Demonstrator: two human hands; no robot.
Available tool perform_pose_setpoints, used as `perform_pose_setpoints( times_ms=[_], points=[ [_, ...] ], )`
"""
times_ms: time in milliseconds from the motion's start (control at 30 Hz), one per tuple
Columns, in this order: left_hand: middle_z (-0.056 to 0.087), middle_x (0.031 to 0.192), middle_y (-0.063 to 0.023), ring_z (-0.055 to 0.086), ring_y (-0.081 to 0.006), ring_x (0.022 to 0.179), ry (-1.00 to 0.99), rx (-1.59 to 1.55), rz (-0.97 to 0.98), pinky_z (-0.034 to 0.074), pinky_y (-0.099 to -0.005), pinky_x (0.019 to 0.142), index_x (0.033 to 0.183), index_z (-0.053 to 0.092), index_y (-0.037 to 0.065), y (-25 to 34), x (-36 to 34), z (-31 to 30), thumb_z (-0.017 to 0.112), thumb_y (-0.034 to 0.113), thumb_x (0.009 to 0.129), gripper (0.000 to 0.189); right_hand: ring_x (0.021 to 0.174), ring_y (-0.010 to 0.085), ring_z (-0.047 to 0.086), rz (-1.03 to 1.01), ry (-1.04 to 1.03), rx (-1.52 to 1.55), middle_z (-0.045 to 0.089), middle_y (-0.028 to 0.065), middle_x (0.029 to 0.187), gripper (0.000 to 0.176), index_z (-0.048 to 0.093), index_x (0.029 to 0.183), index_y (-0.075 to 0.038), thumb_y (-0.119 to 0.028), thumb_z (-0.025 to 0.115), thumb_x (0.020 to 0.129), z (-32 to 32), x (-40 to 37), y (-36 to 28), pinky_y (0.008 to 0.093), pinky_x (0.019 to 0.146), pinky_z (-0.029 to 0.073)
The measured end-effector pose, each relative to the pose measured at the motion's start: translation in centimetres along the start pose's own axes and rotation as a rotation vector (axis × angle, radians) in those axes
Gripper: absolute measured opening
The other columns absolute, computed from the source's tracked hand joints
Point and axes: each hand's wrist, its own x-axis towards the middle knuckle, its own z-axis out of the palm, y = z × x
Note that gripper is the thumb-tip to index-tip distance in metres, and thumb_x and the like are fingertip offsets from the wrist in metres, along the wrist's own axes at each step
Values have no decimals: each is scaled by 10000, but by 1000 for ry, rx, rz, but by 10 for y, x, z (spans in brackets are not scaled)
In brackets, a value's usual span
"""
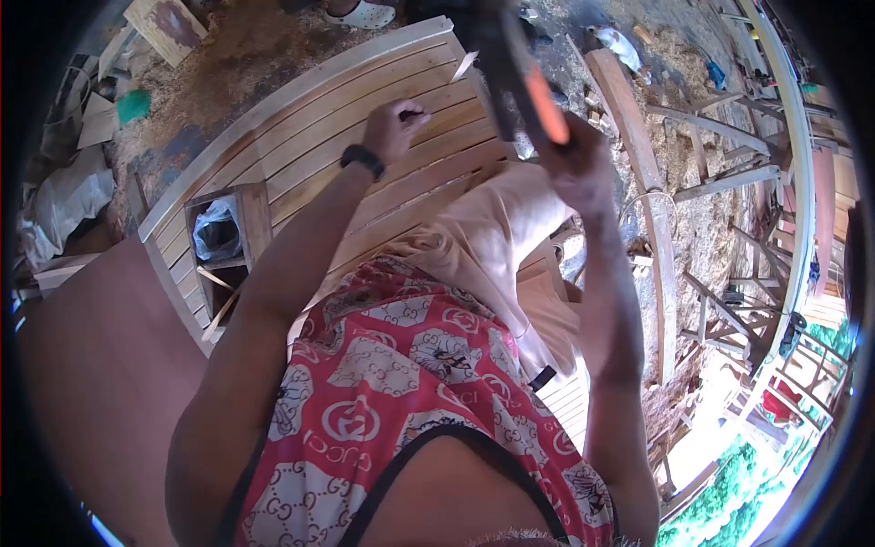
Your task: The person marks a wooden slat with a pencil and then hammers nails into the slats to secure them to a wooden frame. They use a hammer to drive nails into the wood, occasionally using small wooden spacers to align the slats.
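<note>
My left hand (pixel 394 128), with a black watch on the wrist, rests with its fingers closed on a slatted wooden panel (pixel 310 137). It pinches a small dark object that I cannot identify. My right hand (pixel 579 164) is raised over the panel's right part. It grips a dark power tool with an orange stripe (pixel 524 77), whose upper end reaches past the panel's far edge. A small pale strip (pixel 465 66) sticks out beside the tool. My red patterned shirt and pale shorts fill the lower middle.
A small wooden box (pixel 251 214) holding a plastic bag stands at the panel's left end. A brown board (pixel 91 365) lies at lower left. Sawdust covers the ground, and someone's sandalled foot (pixel 365 14) is at the top. A long plank (pixel 638 155) and wooden frames (pixel 729 301) stand on the right.
</note>
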Motion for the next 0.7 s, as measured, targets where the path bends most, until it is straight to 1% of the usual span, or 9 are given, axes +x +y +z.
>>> perform_pose_setpoints(
  times_ms=[33, 100, 167, 300, 367, 467, 600, 633, 700],
  points=[
    [728, 868, -146, 705, -244, 783, 71, -33, -34, 547, -348, 737, 930, 709, 20, -2, 10, 18, 741, 210, 895, 196, 549, 128, 476, 182, 36, -24, 570, 82, 610, 257, 628, 779, -38, -240, 765, 859, -16, -12, 14, 339, 532, 421],
    [727, 858, -141, 704, -236, 770, 145, -59, -64, 547, -347, 729, 926, 701, 16, -4, 32, 34, 743, 209, 895, 200, 547, 109, 458, 257, 46, -38, 558, 58, 596, 299, 630, 768, -15, -258, 783, 852, -41, -35, 37, 323, 524, 406],
    [722, 835, -84, 682, -147, 783, 159, -148, -171, 533, -306, 739, 972, 676, 12, -9, 41, 44, 727, 154, 918, 160, 558, 102, 458, 390, 50, 21, 549, 44, 611, 279, 643, 813, 5, -240, 768, 856, -52, -60, 49, 314, 522, 394],
    [724, 836, -89, 689, -157, 782, 248, -108, -151, 530, -305, 732, 965, 656, 5, -12, 31, 55, 706, 152, 934, 158, 575, 82, 462, 675, -75, 191, 553, 7, 667, 232, 653, 911, 25, -196, 717, 879, -60, -103, 71, 279, 527, 384],
    [704, 811, -124, 683, -234, 720, 364, -82, -85, 529, -328, 696, 960, 628, 13, -16, 27, 58, 643, 124, 958, 112, 598, 74, 476, 756, -164, 361, 554, -7, 679, 223, 657, 932, 32, -180, 710, 889, -63, -93, 67, 257, 542, 388],
    [687, 792, -114, 676, -235, 707, 425, 43, -102, 527, -332, 686, 963, 605, 27, -4, 27, 62, 627, 128, 968, 104, 631, 74, 498, 774, -343, 378, 556, 0, 687, 217, 665, 957, 30, -172, 712, 893, -72, -66, 94, 256, 564, 404],
    [667, 766, -110, 664, -236, 687, 419, 158, -159, 521, -340, 664, 963, 594, 44, -12, 37, 64, 629, 138, 969, 101, 634, 94, 476, 444, -604, 143, 547, 9, 679, 248, 671, 917, 21, -197, 768, 846, -85, 0, 201, 289, 589, 409],
    [666, 766, -106, 659, -236, 680, 425, 189, -130, 518, -343, 653, 959, 596, 46, -10, 38, 65, 632, 147, 969, 107, 613, 102, 490, 472, -705, 95, 552, 22, 656, 248, 656, 892, 20, -193, 770, 839, -90, 24, 219, 309, 566, 406],
    [664, 767, -101, 653, -236, 673, 435, 244, -130, 515, -347, 643, 955, 599, 49, -5, 33, 69, 635, 155, 969, 113, 566, 139, 508, 344, -774, 156, 561, 56, 632, 259, 636, 858, 17, -206, 768, 838, -92, 55, 261, 343, 537, 403]
  ],
)
